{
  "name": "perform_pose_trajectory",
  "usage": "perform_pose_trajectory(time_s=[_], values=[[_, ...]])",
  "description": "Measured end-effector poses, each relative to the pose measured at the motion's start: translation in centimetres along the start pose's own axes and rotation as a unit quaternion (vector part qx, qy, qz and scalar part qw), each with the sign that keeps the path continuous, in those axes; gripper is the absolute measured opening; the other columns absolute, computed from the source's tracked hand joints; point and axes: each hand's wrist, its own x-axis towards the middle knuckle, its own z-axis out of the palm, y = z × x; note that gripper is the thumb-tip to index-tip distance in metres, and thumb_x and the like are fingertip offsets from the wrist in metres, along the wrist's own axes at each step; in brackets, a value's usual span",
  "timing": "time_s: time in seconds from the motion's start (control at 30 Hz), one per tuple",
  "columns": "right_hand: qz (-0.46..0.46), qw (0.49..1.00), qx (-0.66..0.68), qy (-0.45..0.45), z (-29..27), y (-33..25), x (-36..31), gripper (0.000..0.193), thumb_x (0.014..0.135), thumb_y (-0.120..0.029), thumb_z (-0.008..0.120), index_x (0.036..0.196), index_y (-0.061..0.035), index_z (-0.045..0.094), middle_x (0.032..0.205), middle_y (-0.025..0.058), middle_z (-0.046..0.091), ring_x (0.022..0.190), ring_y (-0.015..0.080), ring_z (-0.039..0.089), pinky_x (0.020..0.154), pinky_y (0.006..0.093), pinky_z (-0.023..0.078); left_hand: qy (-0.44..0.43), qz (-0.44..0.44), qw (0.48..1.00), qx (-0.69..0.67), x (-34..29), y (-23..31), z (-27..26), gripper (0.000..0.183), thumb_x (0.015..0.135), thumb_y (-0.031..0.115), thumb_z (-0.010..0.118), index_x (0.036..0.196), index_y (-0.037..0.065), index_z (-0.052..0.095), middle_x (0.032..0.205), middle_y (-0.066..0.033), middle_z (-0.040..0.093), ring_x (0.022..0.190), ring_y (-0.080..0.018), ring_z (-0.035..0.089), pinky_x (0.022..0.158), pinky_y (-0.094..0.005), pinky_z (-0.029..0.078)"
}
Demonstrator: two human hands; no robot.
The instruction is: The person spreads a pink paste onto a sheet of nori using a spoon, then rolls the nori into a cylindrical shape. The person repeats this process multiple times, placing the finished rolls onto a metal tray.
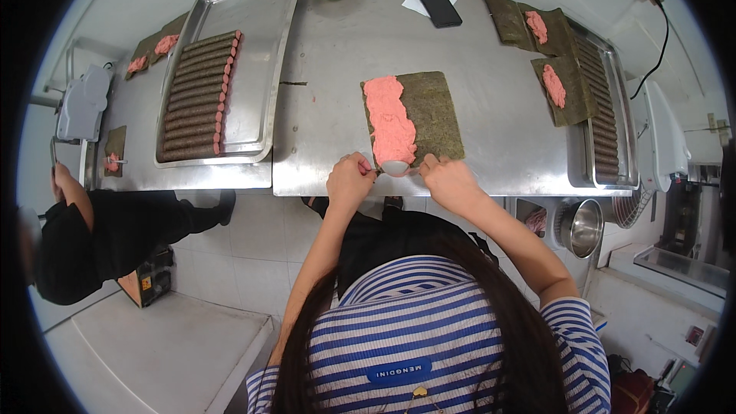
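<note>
Your left hand (351,182) bends at the near corner of the dark-green rectangular seaweed sheet (438,115); its grip is unclear. Your right hand (451,181) holds a pale rounded spreader (395,168), handle hidden, against soft pink paste (391,116) extending beyond both hands.

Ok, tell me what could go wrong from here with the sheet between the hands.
The pink paste runs close to the left edge of the dark green sheet, so it could smear onto the steel table. The sheet's near end lies close to the table's front edge, so a tug from the left hand or right hand might drag it over.
</note>
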Motion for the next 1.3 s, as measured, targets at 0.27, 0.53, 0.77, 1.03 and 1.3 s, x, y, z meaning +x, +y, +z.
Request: perform_pose_trajectory(time_s=[0.27, 0.53, 0.77, 1.03, 1.3], values=[[0.018, 0.999, -0.003, 0.03, -1.0, 3.1, -1.1, 0.01, 0.075, -0.009, 0.057, 0.078, -0.0028, 0.063, 0.08, 0.0087, 0.059, 0.074, 0.0242, 0.063, 0.061, 0.0366, 0.052, -0.001, -0.001, 1.0, 0.002, -0.1, 0.5, -0.2, 0.016, 0.068, 0.015, 0.073, 0.079, 0.006, 0.065, 0.076, -0.0088, 0.066, 0.073, -0.0241, 0.065, 0.067, -0.0365, 0.051], [0.0, 0.995, 0.037, 0.097, -2.4, 4.8, -1.5, 0.018, 0.075, -0.009, 0.057, 0.089, -0.0052, 0.066, 0.081, 0.0054, 0.058, 0.077, 0.0226, 0.062, 0.07, 0.0364, 0.049, 0.002, -0.003, 1.0, 0.005, -0.1, 0.5, -0.2, 0.016, 0.068, 0.016, 0.073, 0.079, 0.006, 0.066, 0.076, -0.0084, 0.066, 0.073, -0.0242, 0.065, 0.068, -0.0366, 0.051], [-0.006, 0.995, 0.011, 0.096, 0.1, 3.1, -0.3, 0.025, 0.073, -0.009, 0.058, 0.096, -0.005, 0.067, 0.084, 0.0043, 0.059, 0.075, 0.0223, 0.061, 0.068, 0.0356, 0.05, -0.023, -0.011, 1.0, 0.001, 0.1, 0.6, -0.2, 0.015, 0.07, 0.016, 0.071, 0.08, 0.007, 0.064, 0.082, -0.0083, 0.065, 0.079, -0.0272, 0.064, 0.07, -0.0404, 0.051], [0.081, 0.995, 0.007, 0.056, -3.2, 4.3, -1.3, 0.013, 0.074, -0.008, 0.057, 0.085, -0.0042, 0.064, 0.083, 0.0062, 0.059, 0.076, 0.0228, 0.062, 0.065, 0.0359, 0.052, -0.007, -0.001, 1.0, 0.01, -0.1, 0.5, -0.4, 0.016, 0.069, 0.017, 0.072, 0.079, 0.007, 0.065, 0.078, -0.0083, 0.066, 0.074, -0.0256, 0.065, 0.068, -0.038, 0.051], [0.039, 0.997, 0.022, 0.06, -0.1, 1.4, -0.1, 0.011, 0.073, -0.007, 0.057, 0.081, -0.0023, 0.063, 0.083, 0.0085, 0.059, 0.074, 0.0247, 0.063, 0.062, 0.037, 0.052, -0.029, -0.009, 0.999, 0.009, 0.2, 0.6, -0.4, 0.016, 0.07, 0.017, 0.071, 0.08, 0.007, 0.064, 0.084, -0.0096, 0.065, 0.081, -0.0286, 0.064, 0.071, -0.041, 0.051]])
